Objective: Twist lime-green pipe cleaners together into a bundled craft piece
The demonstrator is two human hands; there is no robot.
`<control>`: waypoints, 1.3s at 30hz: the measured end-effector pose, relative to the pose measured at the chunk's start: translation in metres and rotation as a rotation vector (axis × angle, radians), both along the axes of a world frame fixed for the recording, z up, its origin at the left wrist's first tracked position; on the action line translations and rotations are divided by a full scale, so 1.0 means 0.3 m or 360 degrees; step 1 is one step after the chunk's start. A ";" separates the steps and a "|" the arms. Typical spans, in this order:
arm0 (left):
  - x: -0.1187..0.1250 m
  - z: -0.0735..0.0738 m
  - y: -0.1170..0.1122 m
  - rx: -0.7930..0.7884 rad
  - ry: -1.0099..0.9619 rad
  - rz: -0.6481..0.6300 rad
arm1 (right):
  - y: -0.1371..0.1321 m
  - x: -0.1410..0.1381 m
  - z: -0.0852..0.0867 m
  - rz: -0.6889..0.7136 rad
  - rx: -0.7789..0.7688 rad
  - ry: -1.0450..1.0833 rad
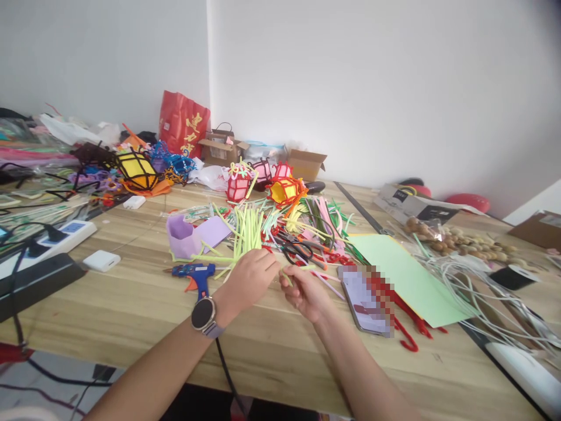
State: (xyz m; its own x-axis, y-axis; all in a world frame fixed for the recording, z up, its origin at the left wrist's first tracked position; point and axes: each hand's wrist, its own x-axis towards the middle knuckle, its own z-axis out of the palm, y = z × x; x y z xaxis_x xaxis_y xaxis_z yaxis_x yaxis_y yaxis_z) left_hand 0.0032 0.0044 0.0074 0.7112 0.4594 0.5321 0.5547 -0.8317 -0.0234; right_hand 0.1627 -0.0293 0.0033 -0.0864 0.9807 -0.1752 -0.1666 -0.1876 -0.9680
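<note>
My right hand (304, 292) is closed, pinching a short yellow-green pipe cleaner (286, 279) between thumb and fingers. Right beside it, my left hand (254, 275) is turned back-up with its fingers curled in; whatever they grip is hidden. Just beyond lies a bundle of yellow-green pipe cleaners (248, 228). A blue hot glue gun (199, 276) rests on its side to the left of my left hand. Behind it stands an open purple paper shape (183, 238) with yellow-green edging, next to a flat purple sheet (214, 233). Black-handled scissors (300, 248) lie past my right hand.
A phone (366, 304), red pipe cleaners (409, 345) and a green sheet (407, 275) lie right. Small finished lanterns (284, 190) stand at the back, near a red bag (183, 123). A power strip (65, 234) and white charger (101, 261) are left; white cables (473, 280) far right.
</note>
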 end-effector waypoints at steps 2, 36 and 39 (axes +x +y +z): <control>0.000 -0.003 0.000 0.0006 -0.0034 -0.0029 | 0.001 0.002 0.006 0.0105 -0.0149 0.0089; -0.030 0.048 0.005 -0.0258 -0.0487 -0.0075 | -0.014 0.008 0.017 -0.0218 0.0268 -0.0077; -0.036 0.065 0.005 -0.0464 -0.0588 0.0048 | -0.011 0.041 0.024 0.0007 0.0488 -0.0239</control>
State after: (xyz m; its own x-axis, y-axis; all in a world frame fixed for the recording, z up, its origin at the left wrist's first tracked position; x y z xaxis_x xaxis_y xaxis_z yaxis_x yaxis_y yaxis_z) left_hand -0.0075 0.0059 0.0269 0.4825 0.6450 0.5926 0.5061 -0.7575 0.4124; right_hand 0.1750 -0.0326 0.0104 -0.0862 0.9894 0.1165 -0.0179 0.1154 -0.9932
